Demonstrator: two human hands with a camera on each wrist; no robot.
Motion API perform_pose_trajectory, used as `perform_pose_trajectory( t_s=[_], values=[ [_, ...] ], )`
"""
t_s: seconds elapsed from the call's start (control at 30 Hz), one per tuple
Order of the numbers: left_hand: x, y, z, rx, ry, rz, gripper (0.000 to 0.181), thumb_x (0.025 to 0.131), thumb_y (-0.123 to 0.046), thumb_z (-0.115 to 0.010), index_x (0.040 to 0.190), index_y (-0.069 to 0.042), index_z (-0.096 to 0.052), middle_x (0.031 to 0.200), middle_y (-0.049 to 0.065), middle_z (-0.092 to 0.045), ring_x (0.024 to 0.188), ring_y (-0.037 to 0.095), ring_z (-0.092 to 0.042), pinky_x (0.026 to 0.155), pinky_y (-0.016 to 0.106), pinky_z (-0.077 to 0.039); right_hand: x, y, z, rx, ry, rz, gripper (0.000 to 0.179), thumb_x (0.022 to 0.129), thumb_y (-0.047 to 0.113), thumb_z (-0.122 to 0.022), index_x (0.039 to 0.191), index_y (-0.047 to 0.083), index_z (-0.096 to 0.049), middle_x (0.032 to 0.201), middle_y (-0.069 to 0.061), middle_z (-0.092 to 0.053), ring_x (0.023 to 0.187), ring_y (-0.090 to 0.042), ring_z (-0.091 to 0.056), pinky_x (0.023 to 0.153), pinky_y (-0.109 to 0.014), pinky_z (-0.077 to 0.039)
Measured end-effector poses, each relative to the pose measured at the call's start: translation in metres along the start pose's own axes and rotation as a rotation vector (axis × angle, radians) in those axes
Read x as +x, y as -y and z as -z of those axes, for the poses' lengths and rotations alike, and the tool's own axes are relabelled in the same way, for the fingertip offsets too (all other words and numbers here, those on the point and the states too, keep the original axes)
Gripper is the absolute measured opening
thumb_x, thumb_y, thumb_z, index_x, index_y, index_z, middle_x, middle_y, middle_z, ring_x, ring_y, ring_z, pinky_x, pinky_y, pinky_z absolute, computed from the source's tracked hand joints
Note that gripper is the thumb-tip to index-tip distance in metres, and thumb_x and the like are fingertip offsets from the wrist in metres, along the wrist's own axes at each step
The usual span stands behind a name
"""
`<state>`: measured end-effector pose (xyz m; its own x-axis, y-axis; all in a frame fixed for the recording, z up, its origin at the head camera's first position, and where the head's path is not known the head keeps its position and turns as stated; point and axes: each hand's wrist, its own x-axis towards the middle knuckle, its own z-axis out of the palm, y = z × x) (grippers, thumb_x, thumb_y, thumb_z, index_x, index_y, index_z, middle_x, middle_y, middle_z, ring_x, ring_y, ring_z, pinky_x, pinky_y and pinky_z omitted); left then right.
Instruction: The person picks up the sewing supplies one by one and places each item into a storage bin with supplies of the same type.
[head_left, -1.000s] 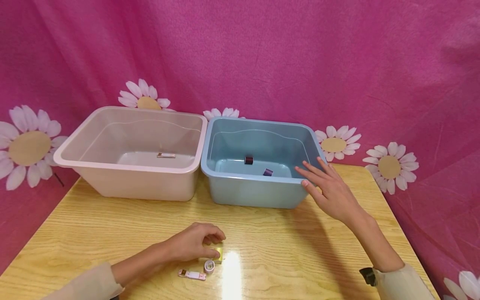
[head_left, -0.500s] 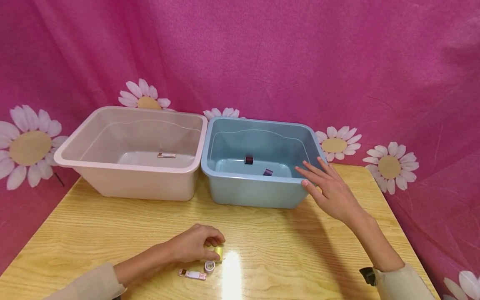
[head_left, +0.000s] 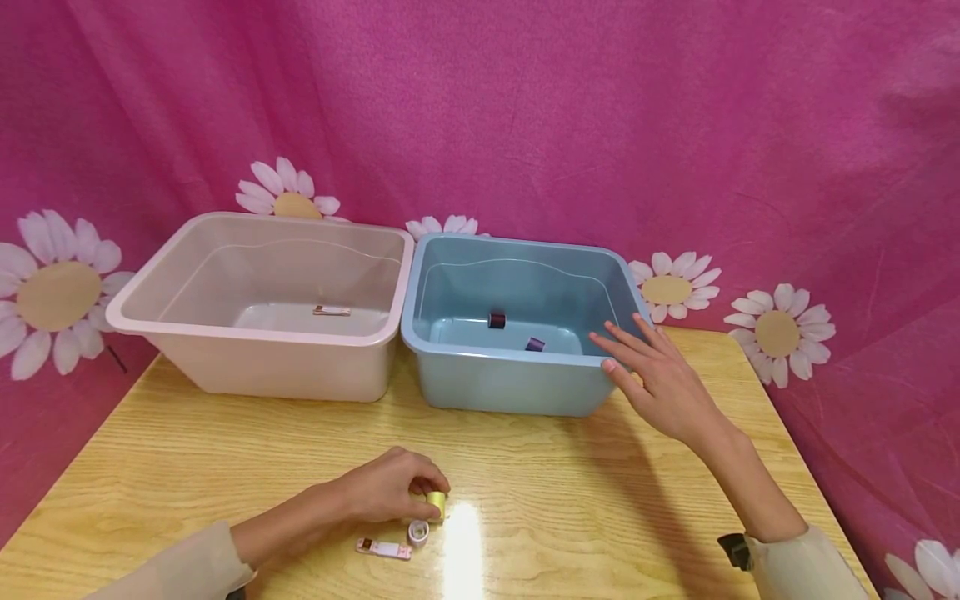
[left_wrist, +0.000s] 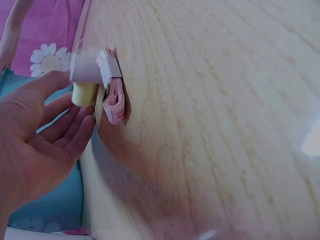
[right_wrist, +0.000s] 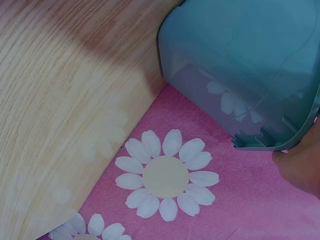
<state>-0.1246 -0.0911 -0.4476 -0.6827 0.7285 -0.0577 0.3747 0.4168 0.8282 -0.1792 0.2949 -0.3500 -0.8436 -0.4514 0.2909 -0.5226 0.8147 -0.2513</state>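
My left hand (head_left: 390, 487) pinches a yellow thread spool (head_left: 437, 505) between thumb and fingers, low over the table. Just in front of it stands a small white spool (head_left: 418, 533), its round hollow end facing up. A folded pink measuring tape (head_left: 384, 548) with a white paper band lies beside that; the left wrist view shows the tape (left_wrist: 114, 95) close to the yellow spool (left_wrist: 84, 95). Fingers spread, my right hand (head_left: 663, 387) rests at the right front corner of the blue tub (head_left: 510, 383). In the right wrist view, part of this hand (right_wrist: 305, 160) touches the tub's rim.
Inside the blue tub lie a dark maroon spool (head_left: 497, 321) and a purple spool (head_left: 535, 344). The pale pink tub (head_left: 277, 367) beside it holds a flat banded piece (head_left: 332, 311). Behind hangs a magenta curtain (head_left: 525, 117) with daisies.
The yellow spool has turned slightly and risen a little within my left fingers, showing more of its side. My right hand and both tubs stay in place.
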Motion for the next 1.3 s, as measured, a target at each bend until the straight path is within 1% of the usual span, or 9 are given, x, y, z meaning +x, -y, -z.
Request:
perform_pose_trajectory(
  t_s=[0.27,0.5,0.73,0.9,1.0,1.1,1.17,1.3],
  values=[
    [0.001,0.0,0.003,0.055,-0.013,-0.022,0.022,0.085,-0.012,-0.078,0.106,-0.005,-0.075,0.102,-0.003,-0.069,0.088,0.005,-0.062,0.079,0.024,-0.053,0.001,0.001,0.0,0.004,-0.005,0.006,0.046,0.103,0.033,-0.055,0.148,0.021,-0.051,0.153,-0.009,-0.042,0.149,-0.038,-0.015,0.117,-0.058,-0.008],
    [0.001,0.0,0.004,0.052,0.0,-0.013,0.028,0.083,-0.018,-0.082,0.108,-0.005,-0.075,0.104,-0.003,-0.068,0.089,0.004,-0.061,0.079,0.023,-0.053,0.001,0.001,0.001,0.004,-0.007,0.009,0.046,0.103,0.031,-0.055,0.148,0.02,-0.051,0.154,-0.01,-0.042,0.149,-0.039,-0.015,0.117,-0.059,-0.008],
    [0.001,0.0,0.004,0.056,0.011,-0.018,0.027,0.084,-0.015,-0.082,0.108,-0.005,-0.075,0.103,-0.004,-0.068,0.089,0.004,-0.06,0.079,0.023,-0.053,0.0,0.001,0.0,0.009,-0.001,-0.009,0.047,0.102,0.031,-0.057,0.148,0.021,-0.052,0.154,-0.009,-0.042,0.149,-0.037,-0.014,0.118,-0.058,-0.007],
    [0.0,0.0,0.005,0.048,0.017,-0.005,0.027,0.085,-0.013,-0.08,0.109,-0.005,-0.074,0.106,-0.002,-0.068,0.092,0.005,-0.06,0.081,0.024,-0.052,0.0,0.001,0.0,0.012,0.002,-0.01,0.047,0.102,0.031,-0.057,0.148,0.021,-0.052,0.154,-0.009,-0.042,0.149,-0.037,-0.013,0.118,-0.058,-0.007],
    [0.0,-0.002,0.006,0.023,0.006,0.009,0.027,0.085,-0.011,-0.079,0.11,-0.004,-0.074,0.11,0.0,-0.068,0.097,0.009,-0.061,0.085,0.026,-0.052,0.0,0.0,0.0,0.01,0.003,-0.01,0.046,0.102,0.032,-0.056,0.148,0.022,-0.052,0.154,-0.008,-0.042,0.149,-0.037,-0.014,0.117,-0.058,-0.007],
    [0.001,-0.005,0.008,-0.003,-0.018,0.011,0.027,0.086,-0.008,-0.078,0.112,-0.003,-0.074,0.111,0.001,-0.068,0.1,0.012,-0.062,0.088,0.027,-0.052,0.0,0.0,-0.001,0.007,0.003,-0.01,0.046,0.103,0.032,-0.056,0.148,0.022,-0.052,0.154,-0.008,-0.042,0.149,-0.037,-0.014,0.117,-0.058,-0.008],
    [0.001,-0.007,0.009,-0.016,-0.033,0.002,0.026,0.086,-0.007,-0.077,0.112,-0.003,-0.073,0.111,0.002,-0.068,0.101,0.013,-0.063,0.088,0.027,-0.052,0.0,0.001,-0.001,0.004,0.003,-0.009,0.046,0.103,0.032,-0.056,0.148,0.022,-0.052,0.154,-0.008,-0.042,0.149,-0.037,-0.014,0.117,-0.058,-0.008],
    [0.003,-0.01,0.012,-0.008,-0.056,-0.036,0.026,0.087,-0.006,-0.076,0.112,-0.001,-0.073,0.112,0.005,-0.069,0.102,0.014,-0.064,0.089,0.024,-0.052,0.0,0.001,0.0,0.004,0.005,-0.009,0.047,0.102,0.031,-0.056,0.148,0.021,-0.051,0.154,-0.008,-0.042,0.149,-0.037,-0.013,0.118,-0.058,-0.007]
  ],
)
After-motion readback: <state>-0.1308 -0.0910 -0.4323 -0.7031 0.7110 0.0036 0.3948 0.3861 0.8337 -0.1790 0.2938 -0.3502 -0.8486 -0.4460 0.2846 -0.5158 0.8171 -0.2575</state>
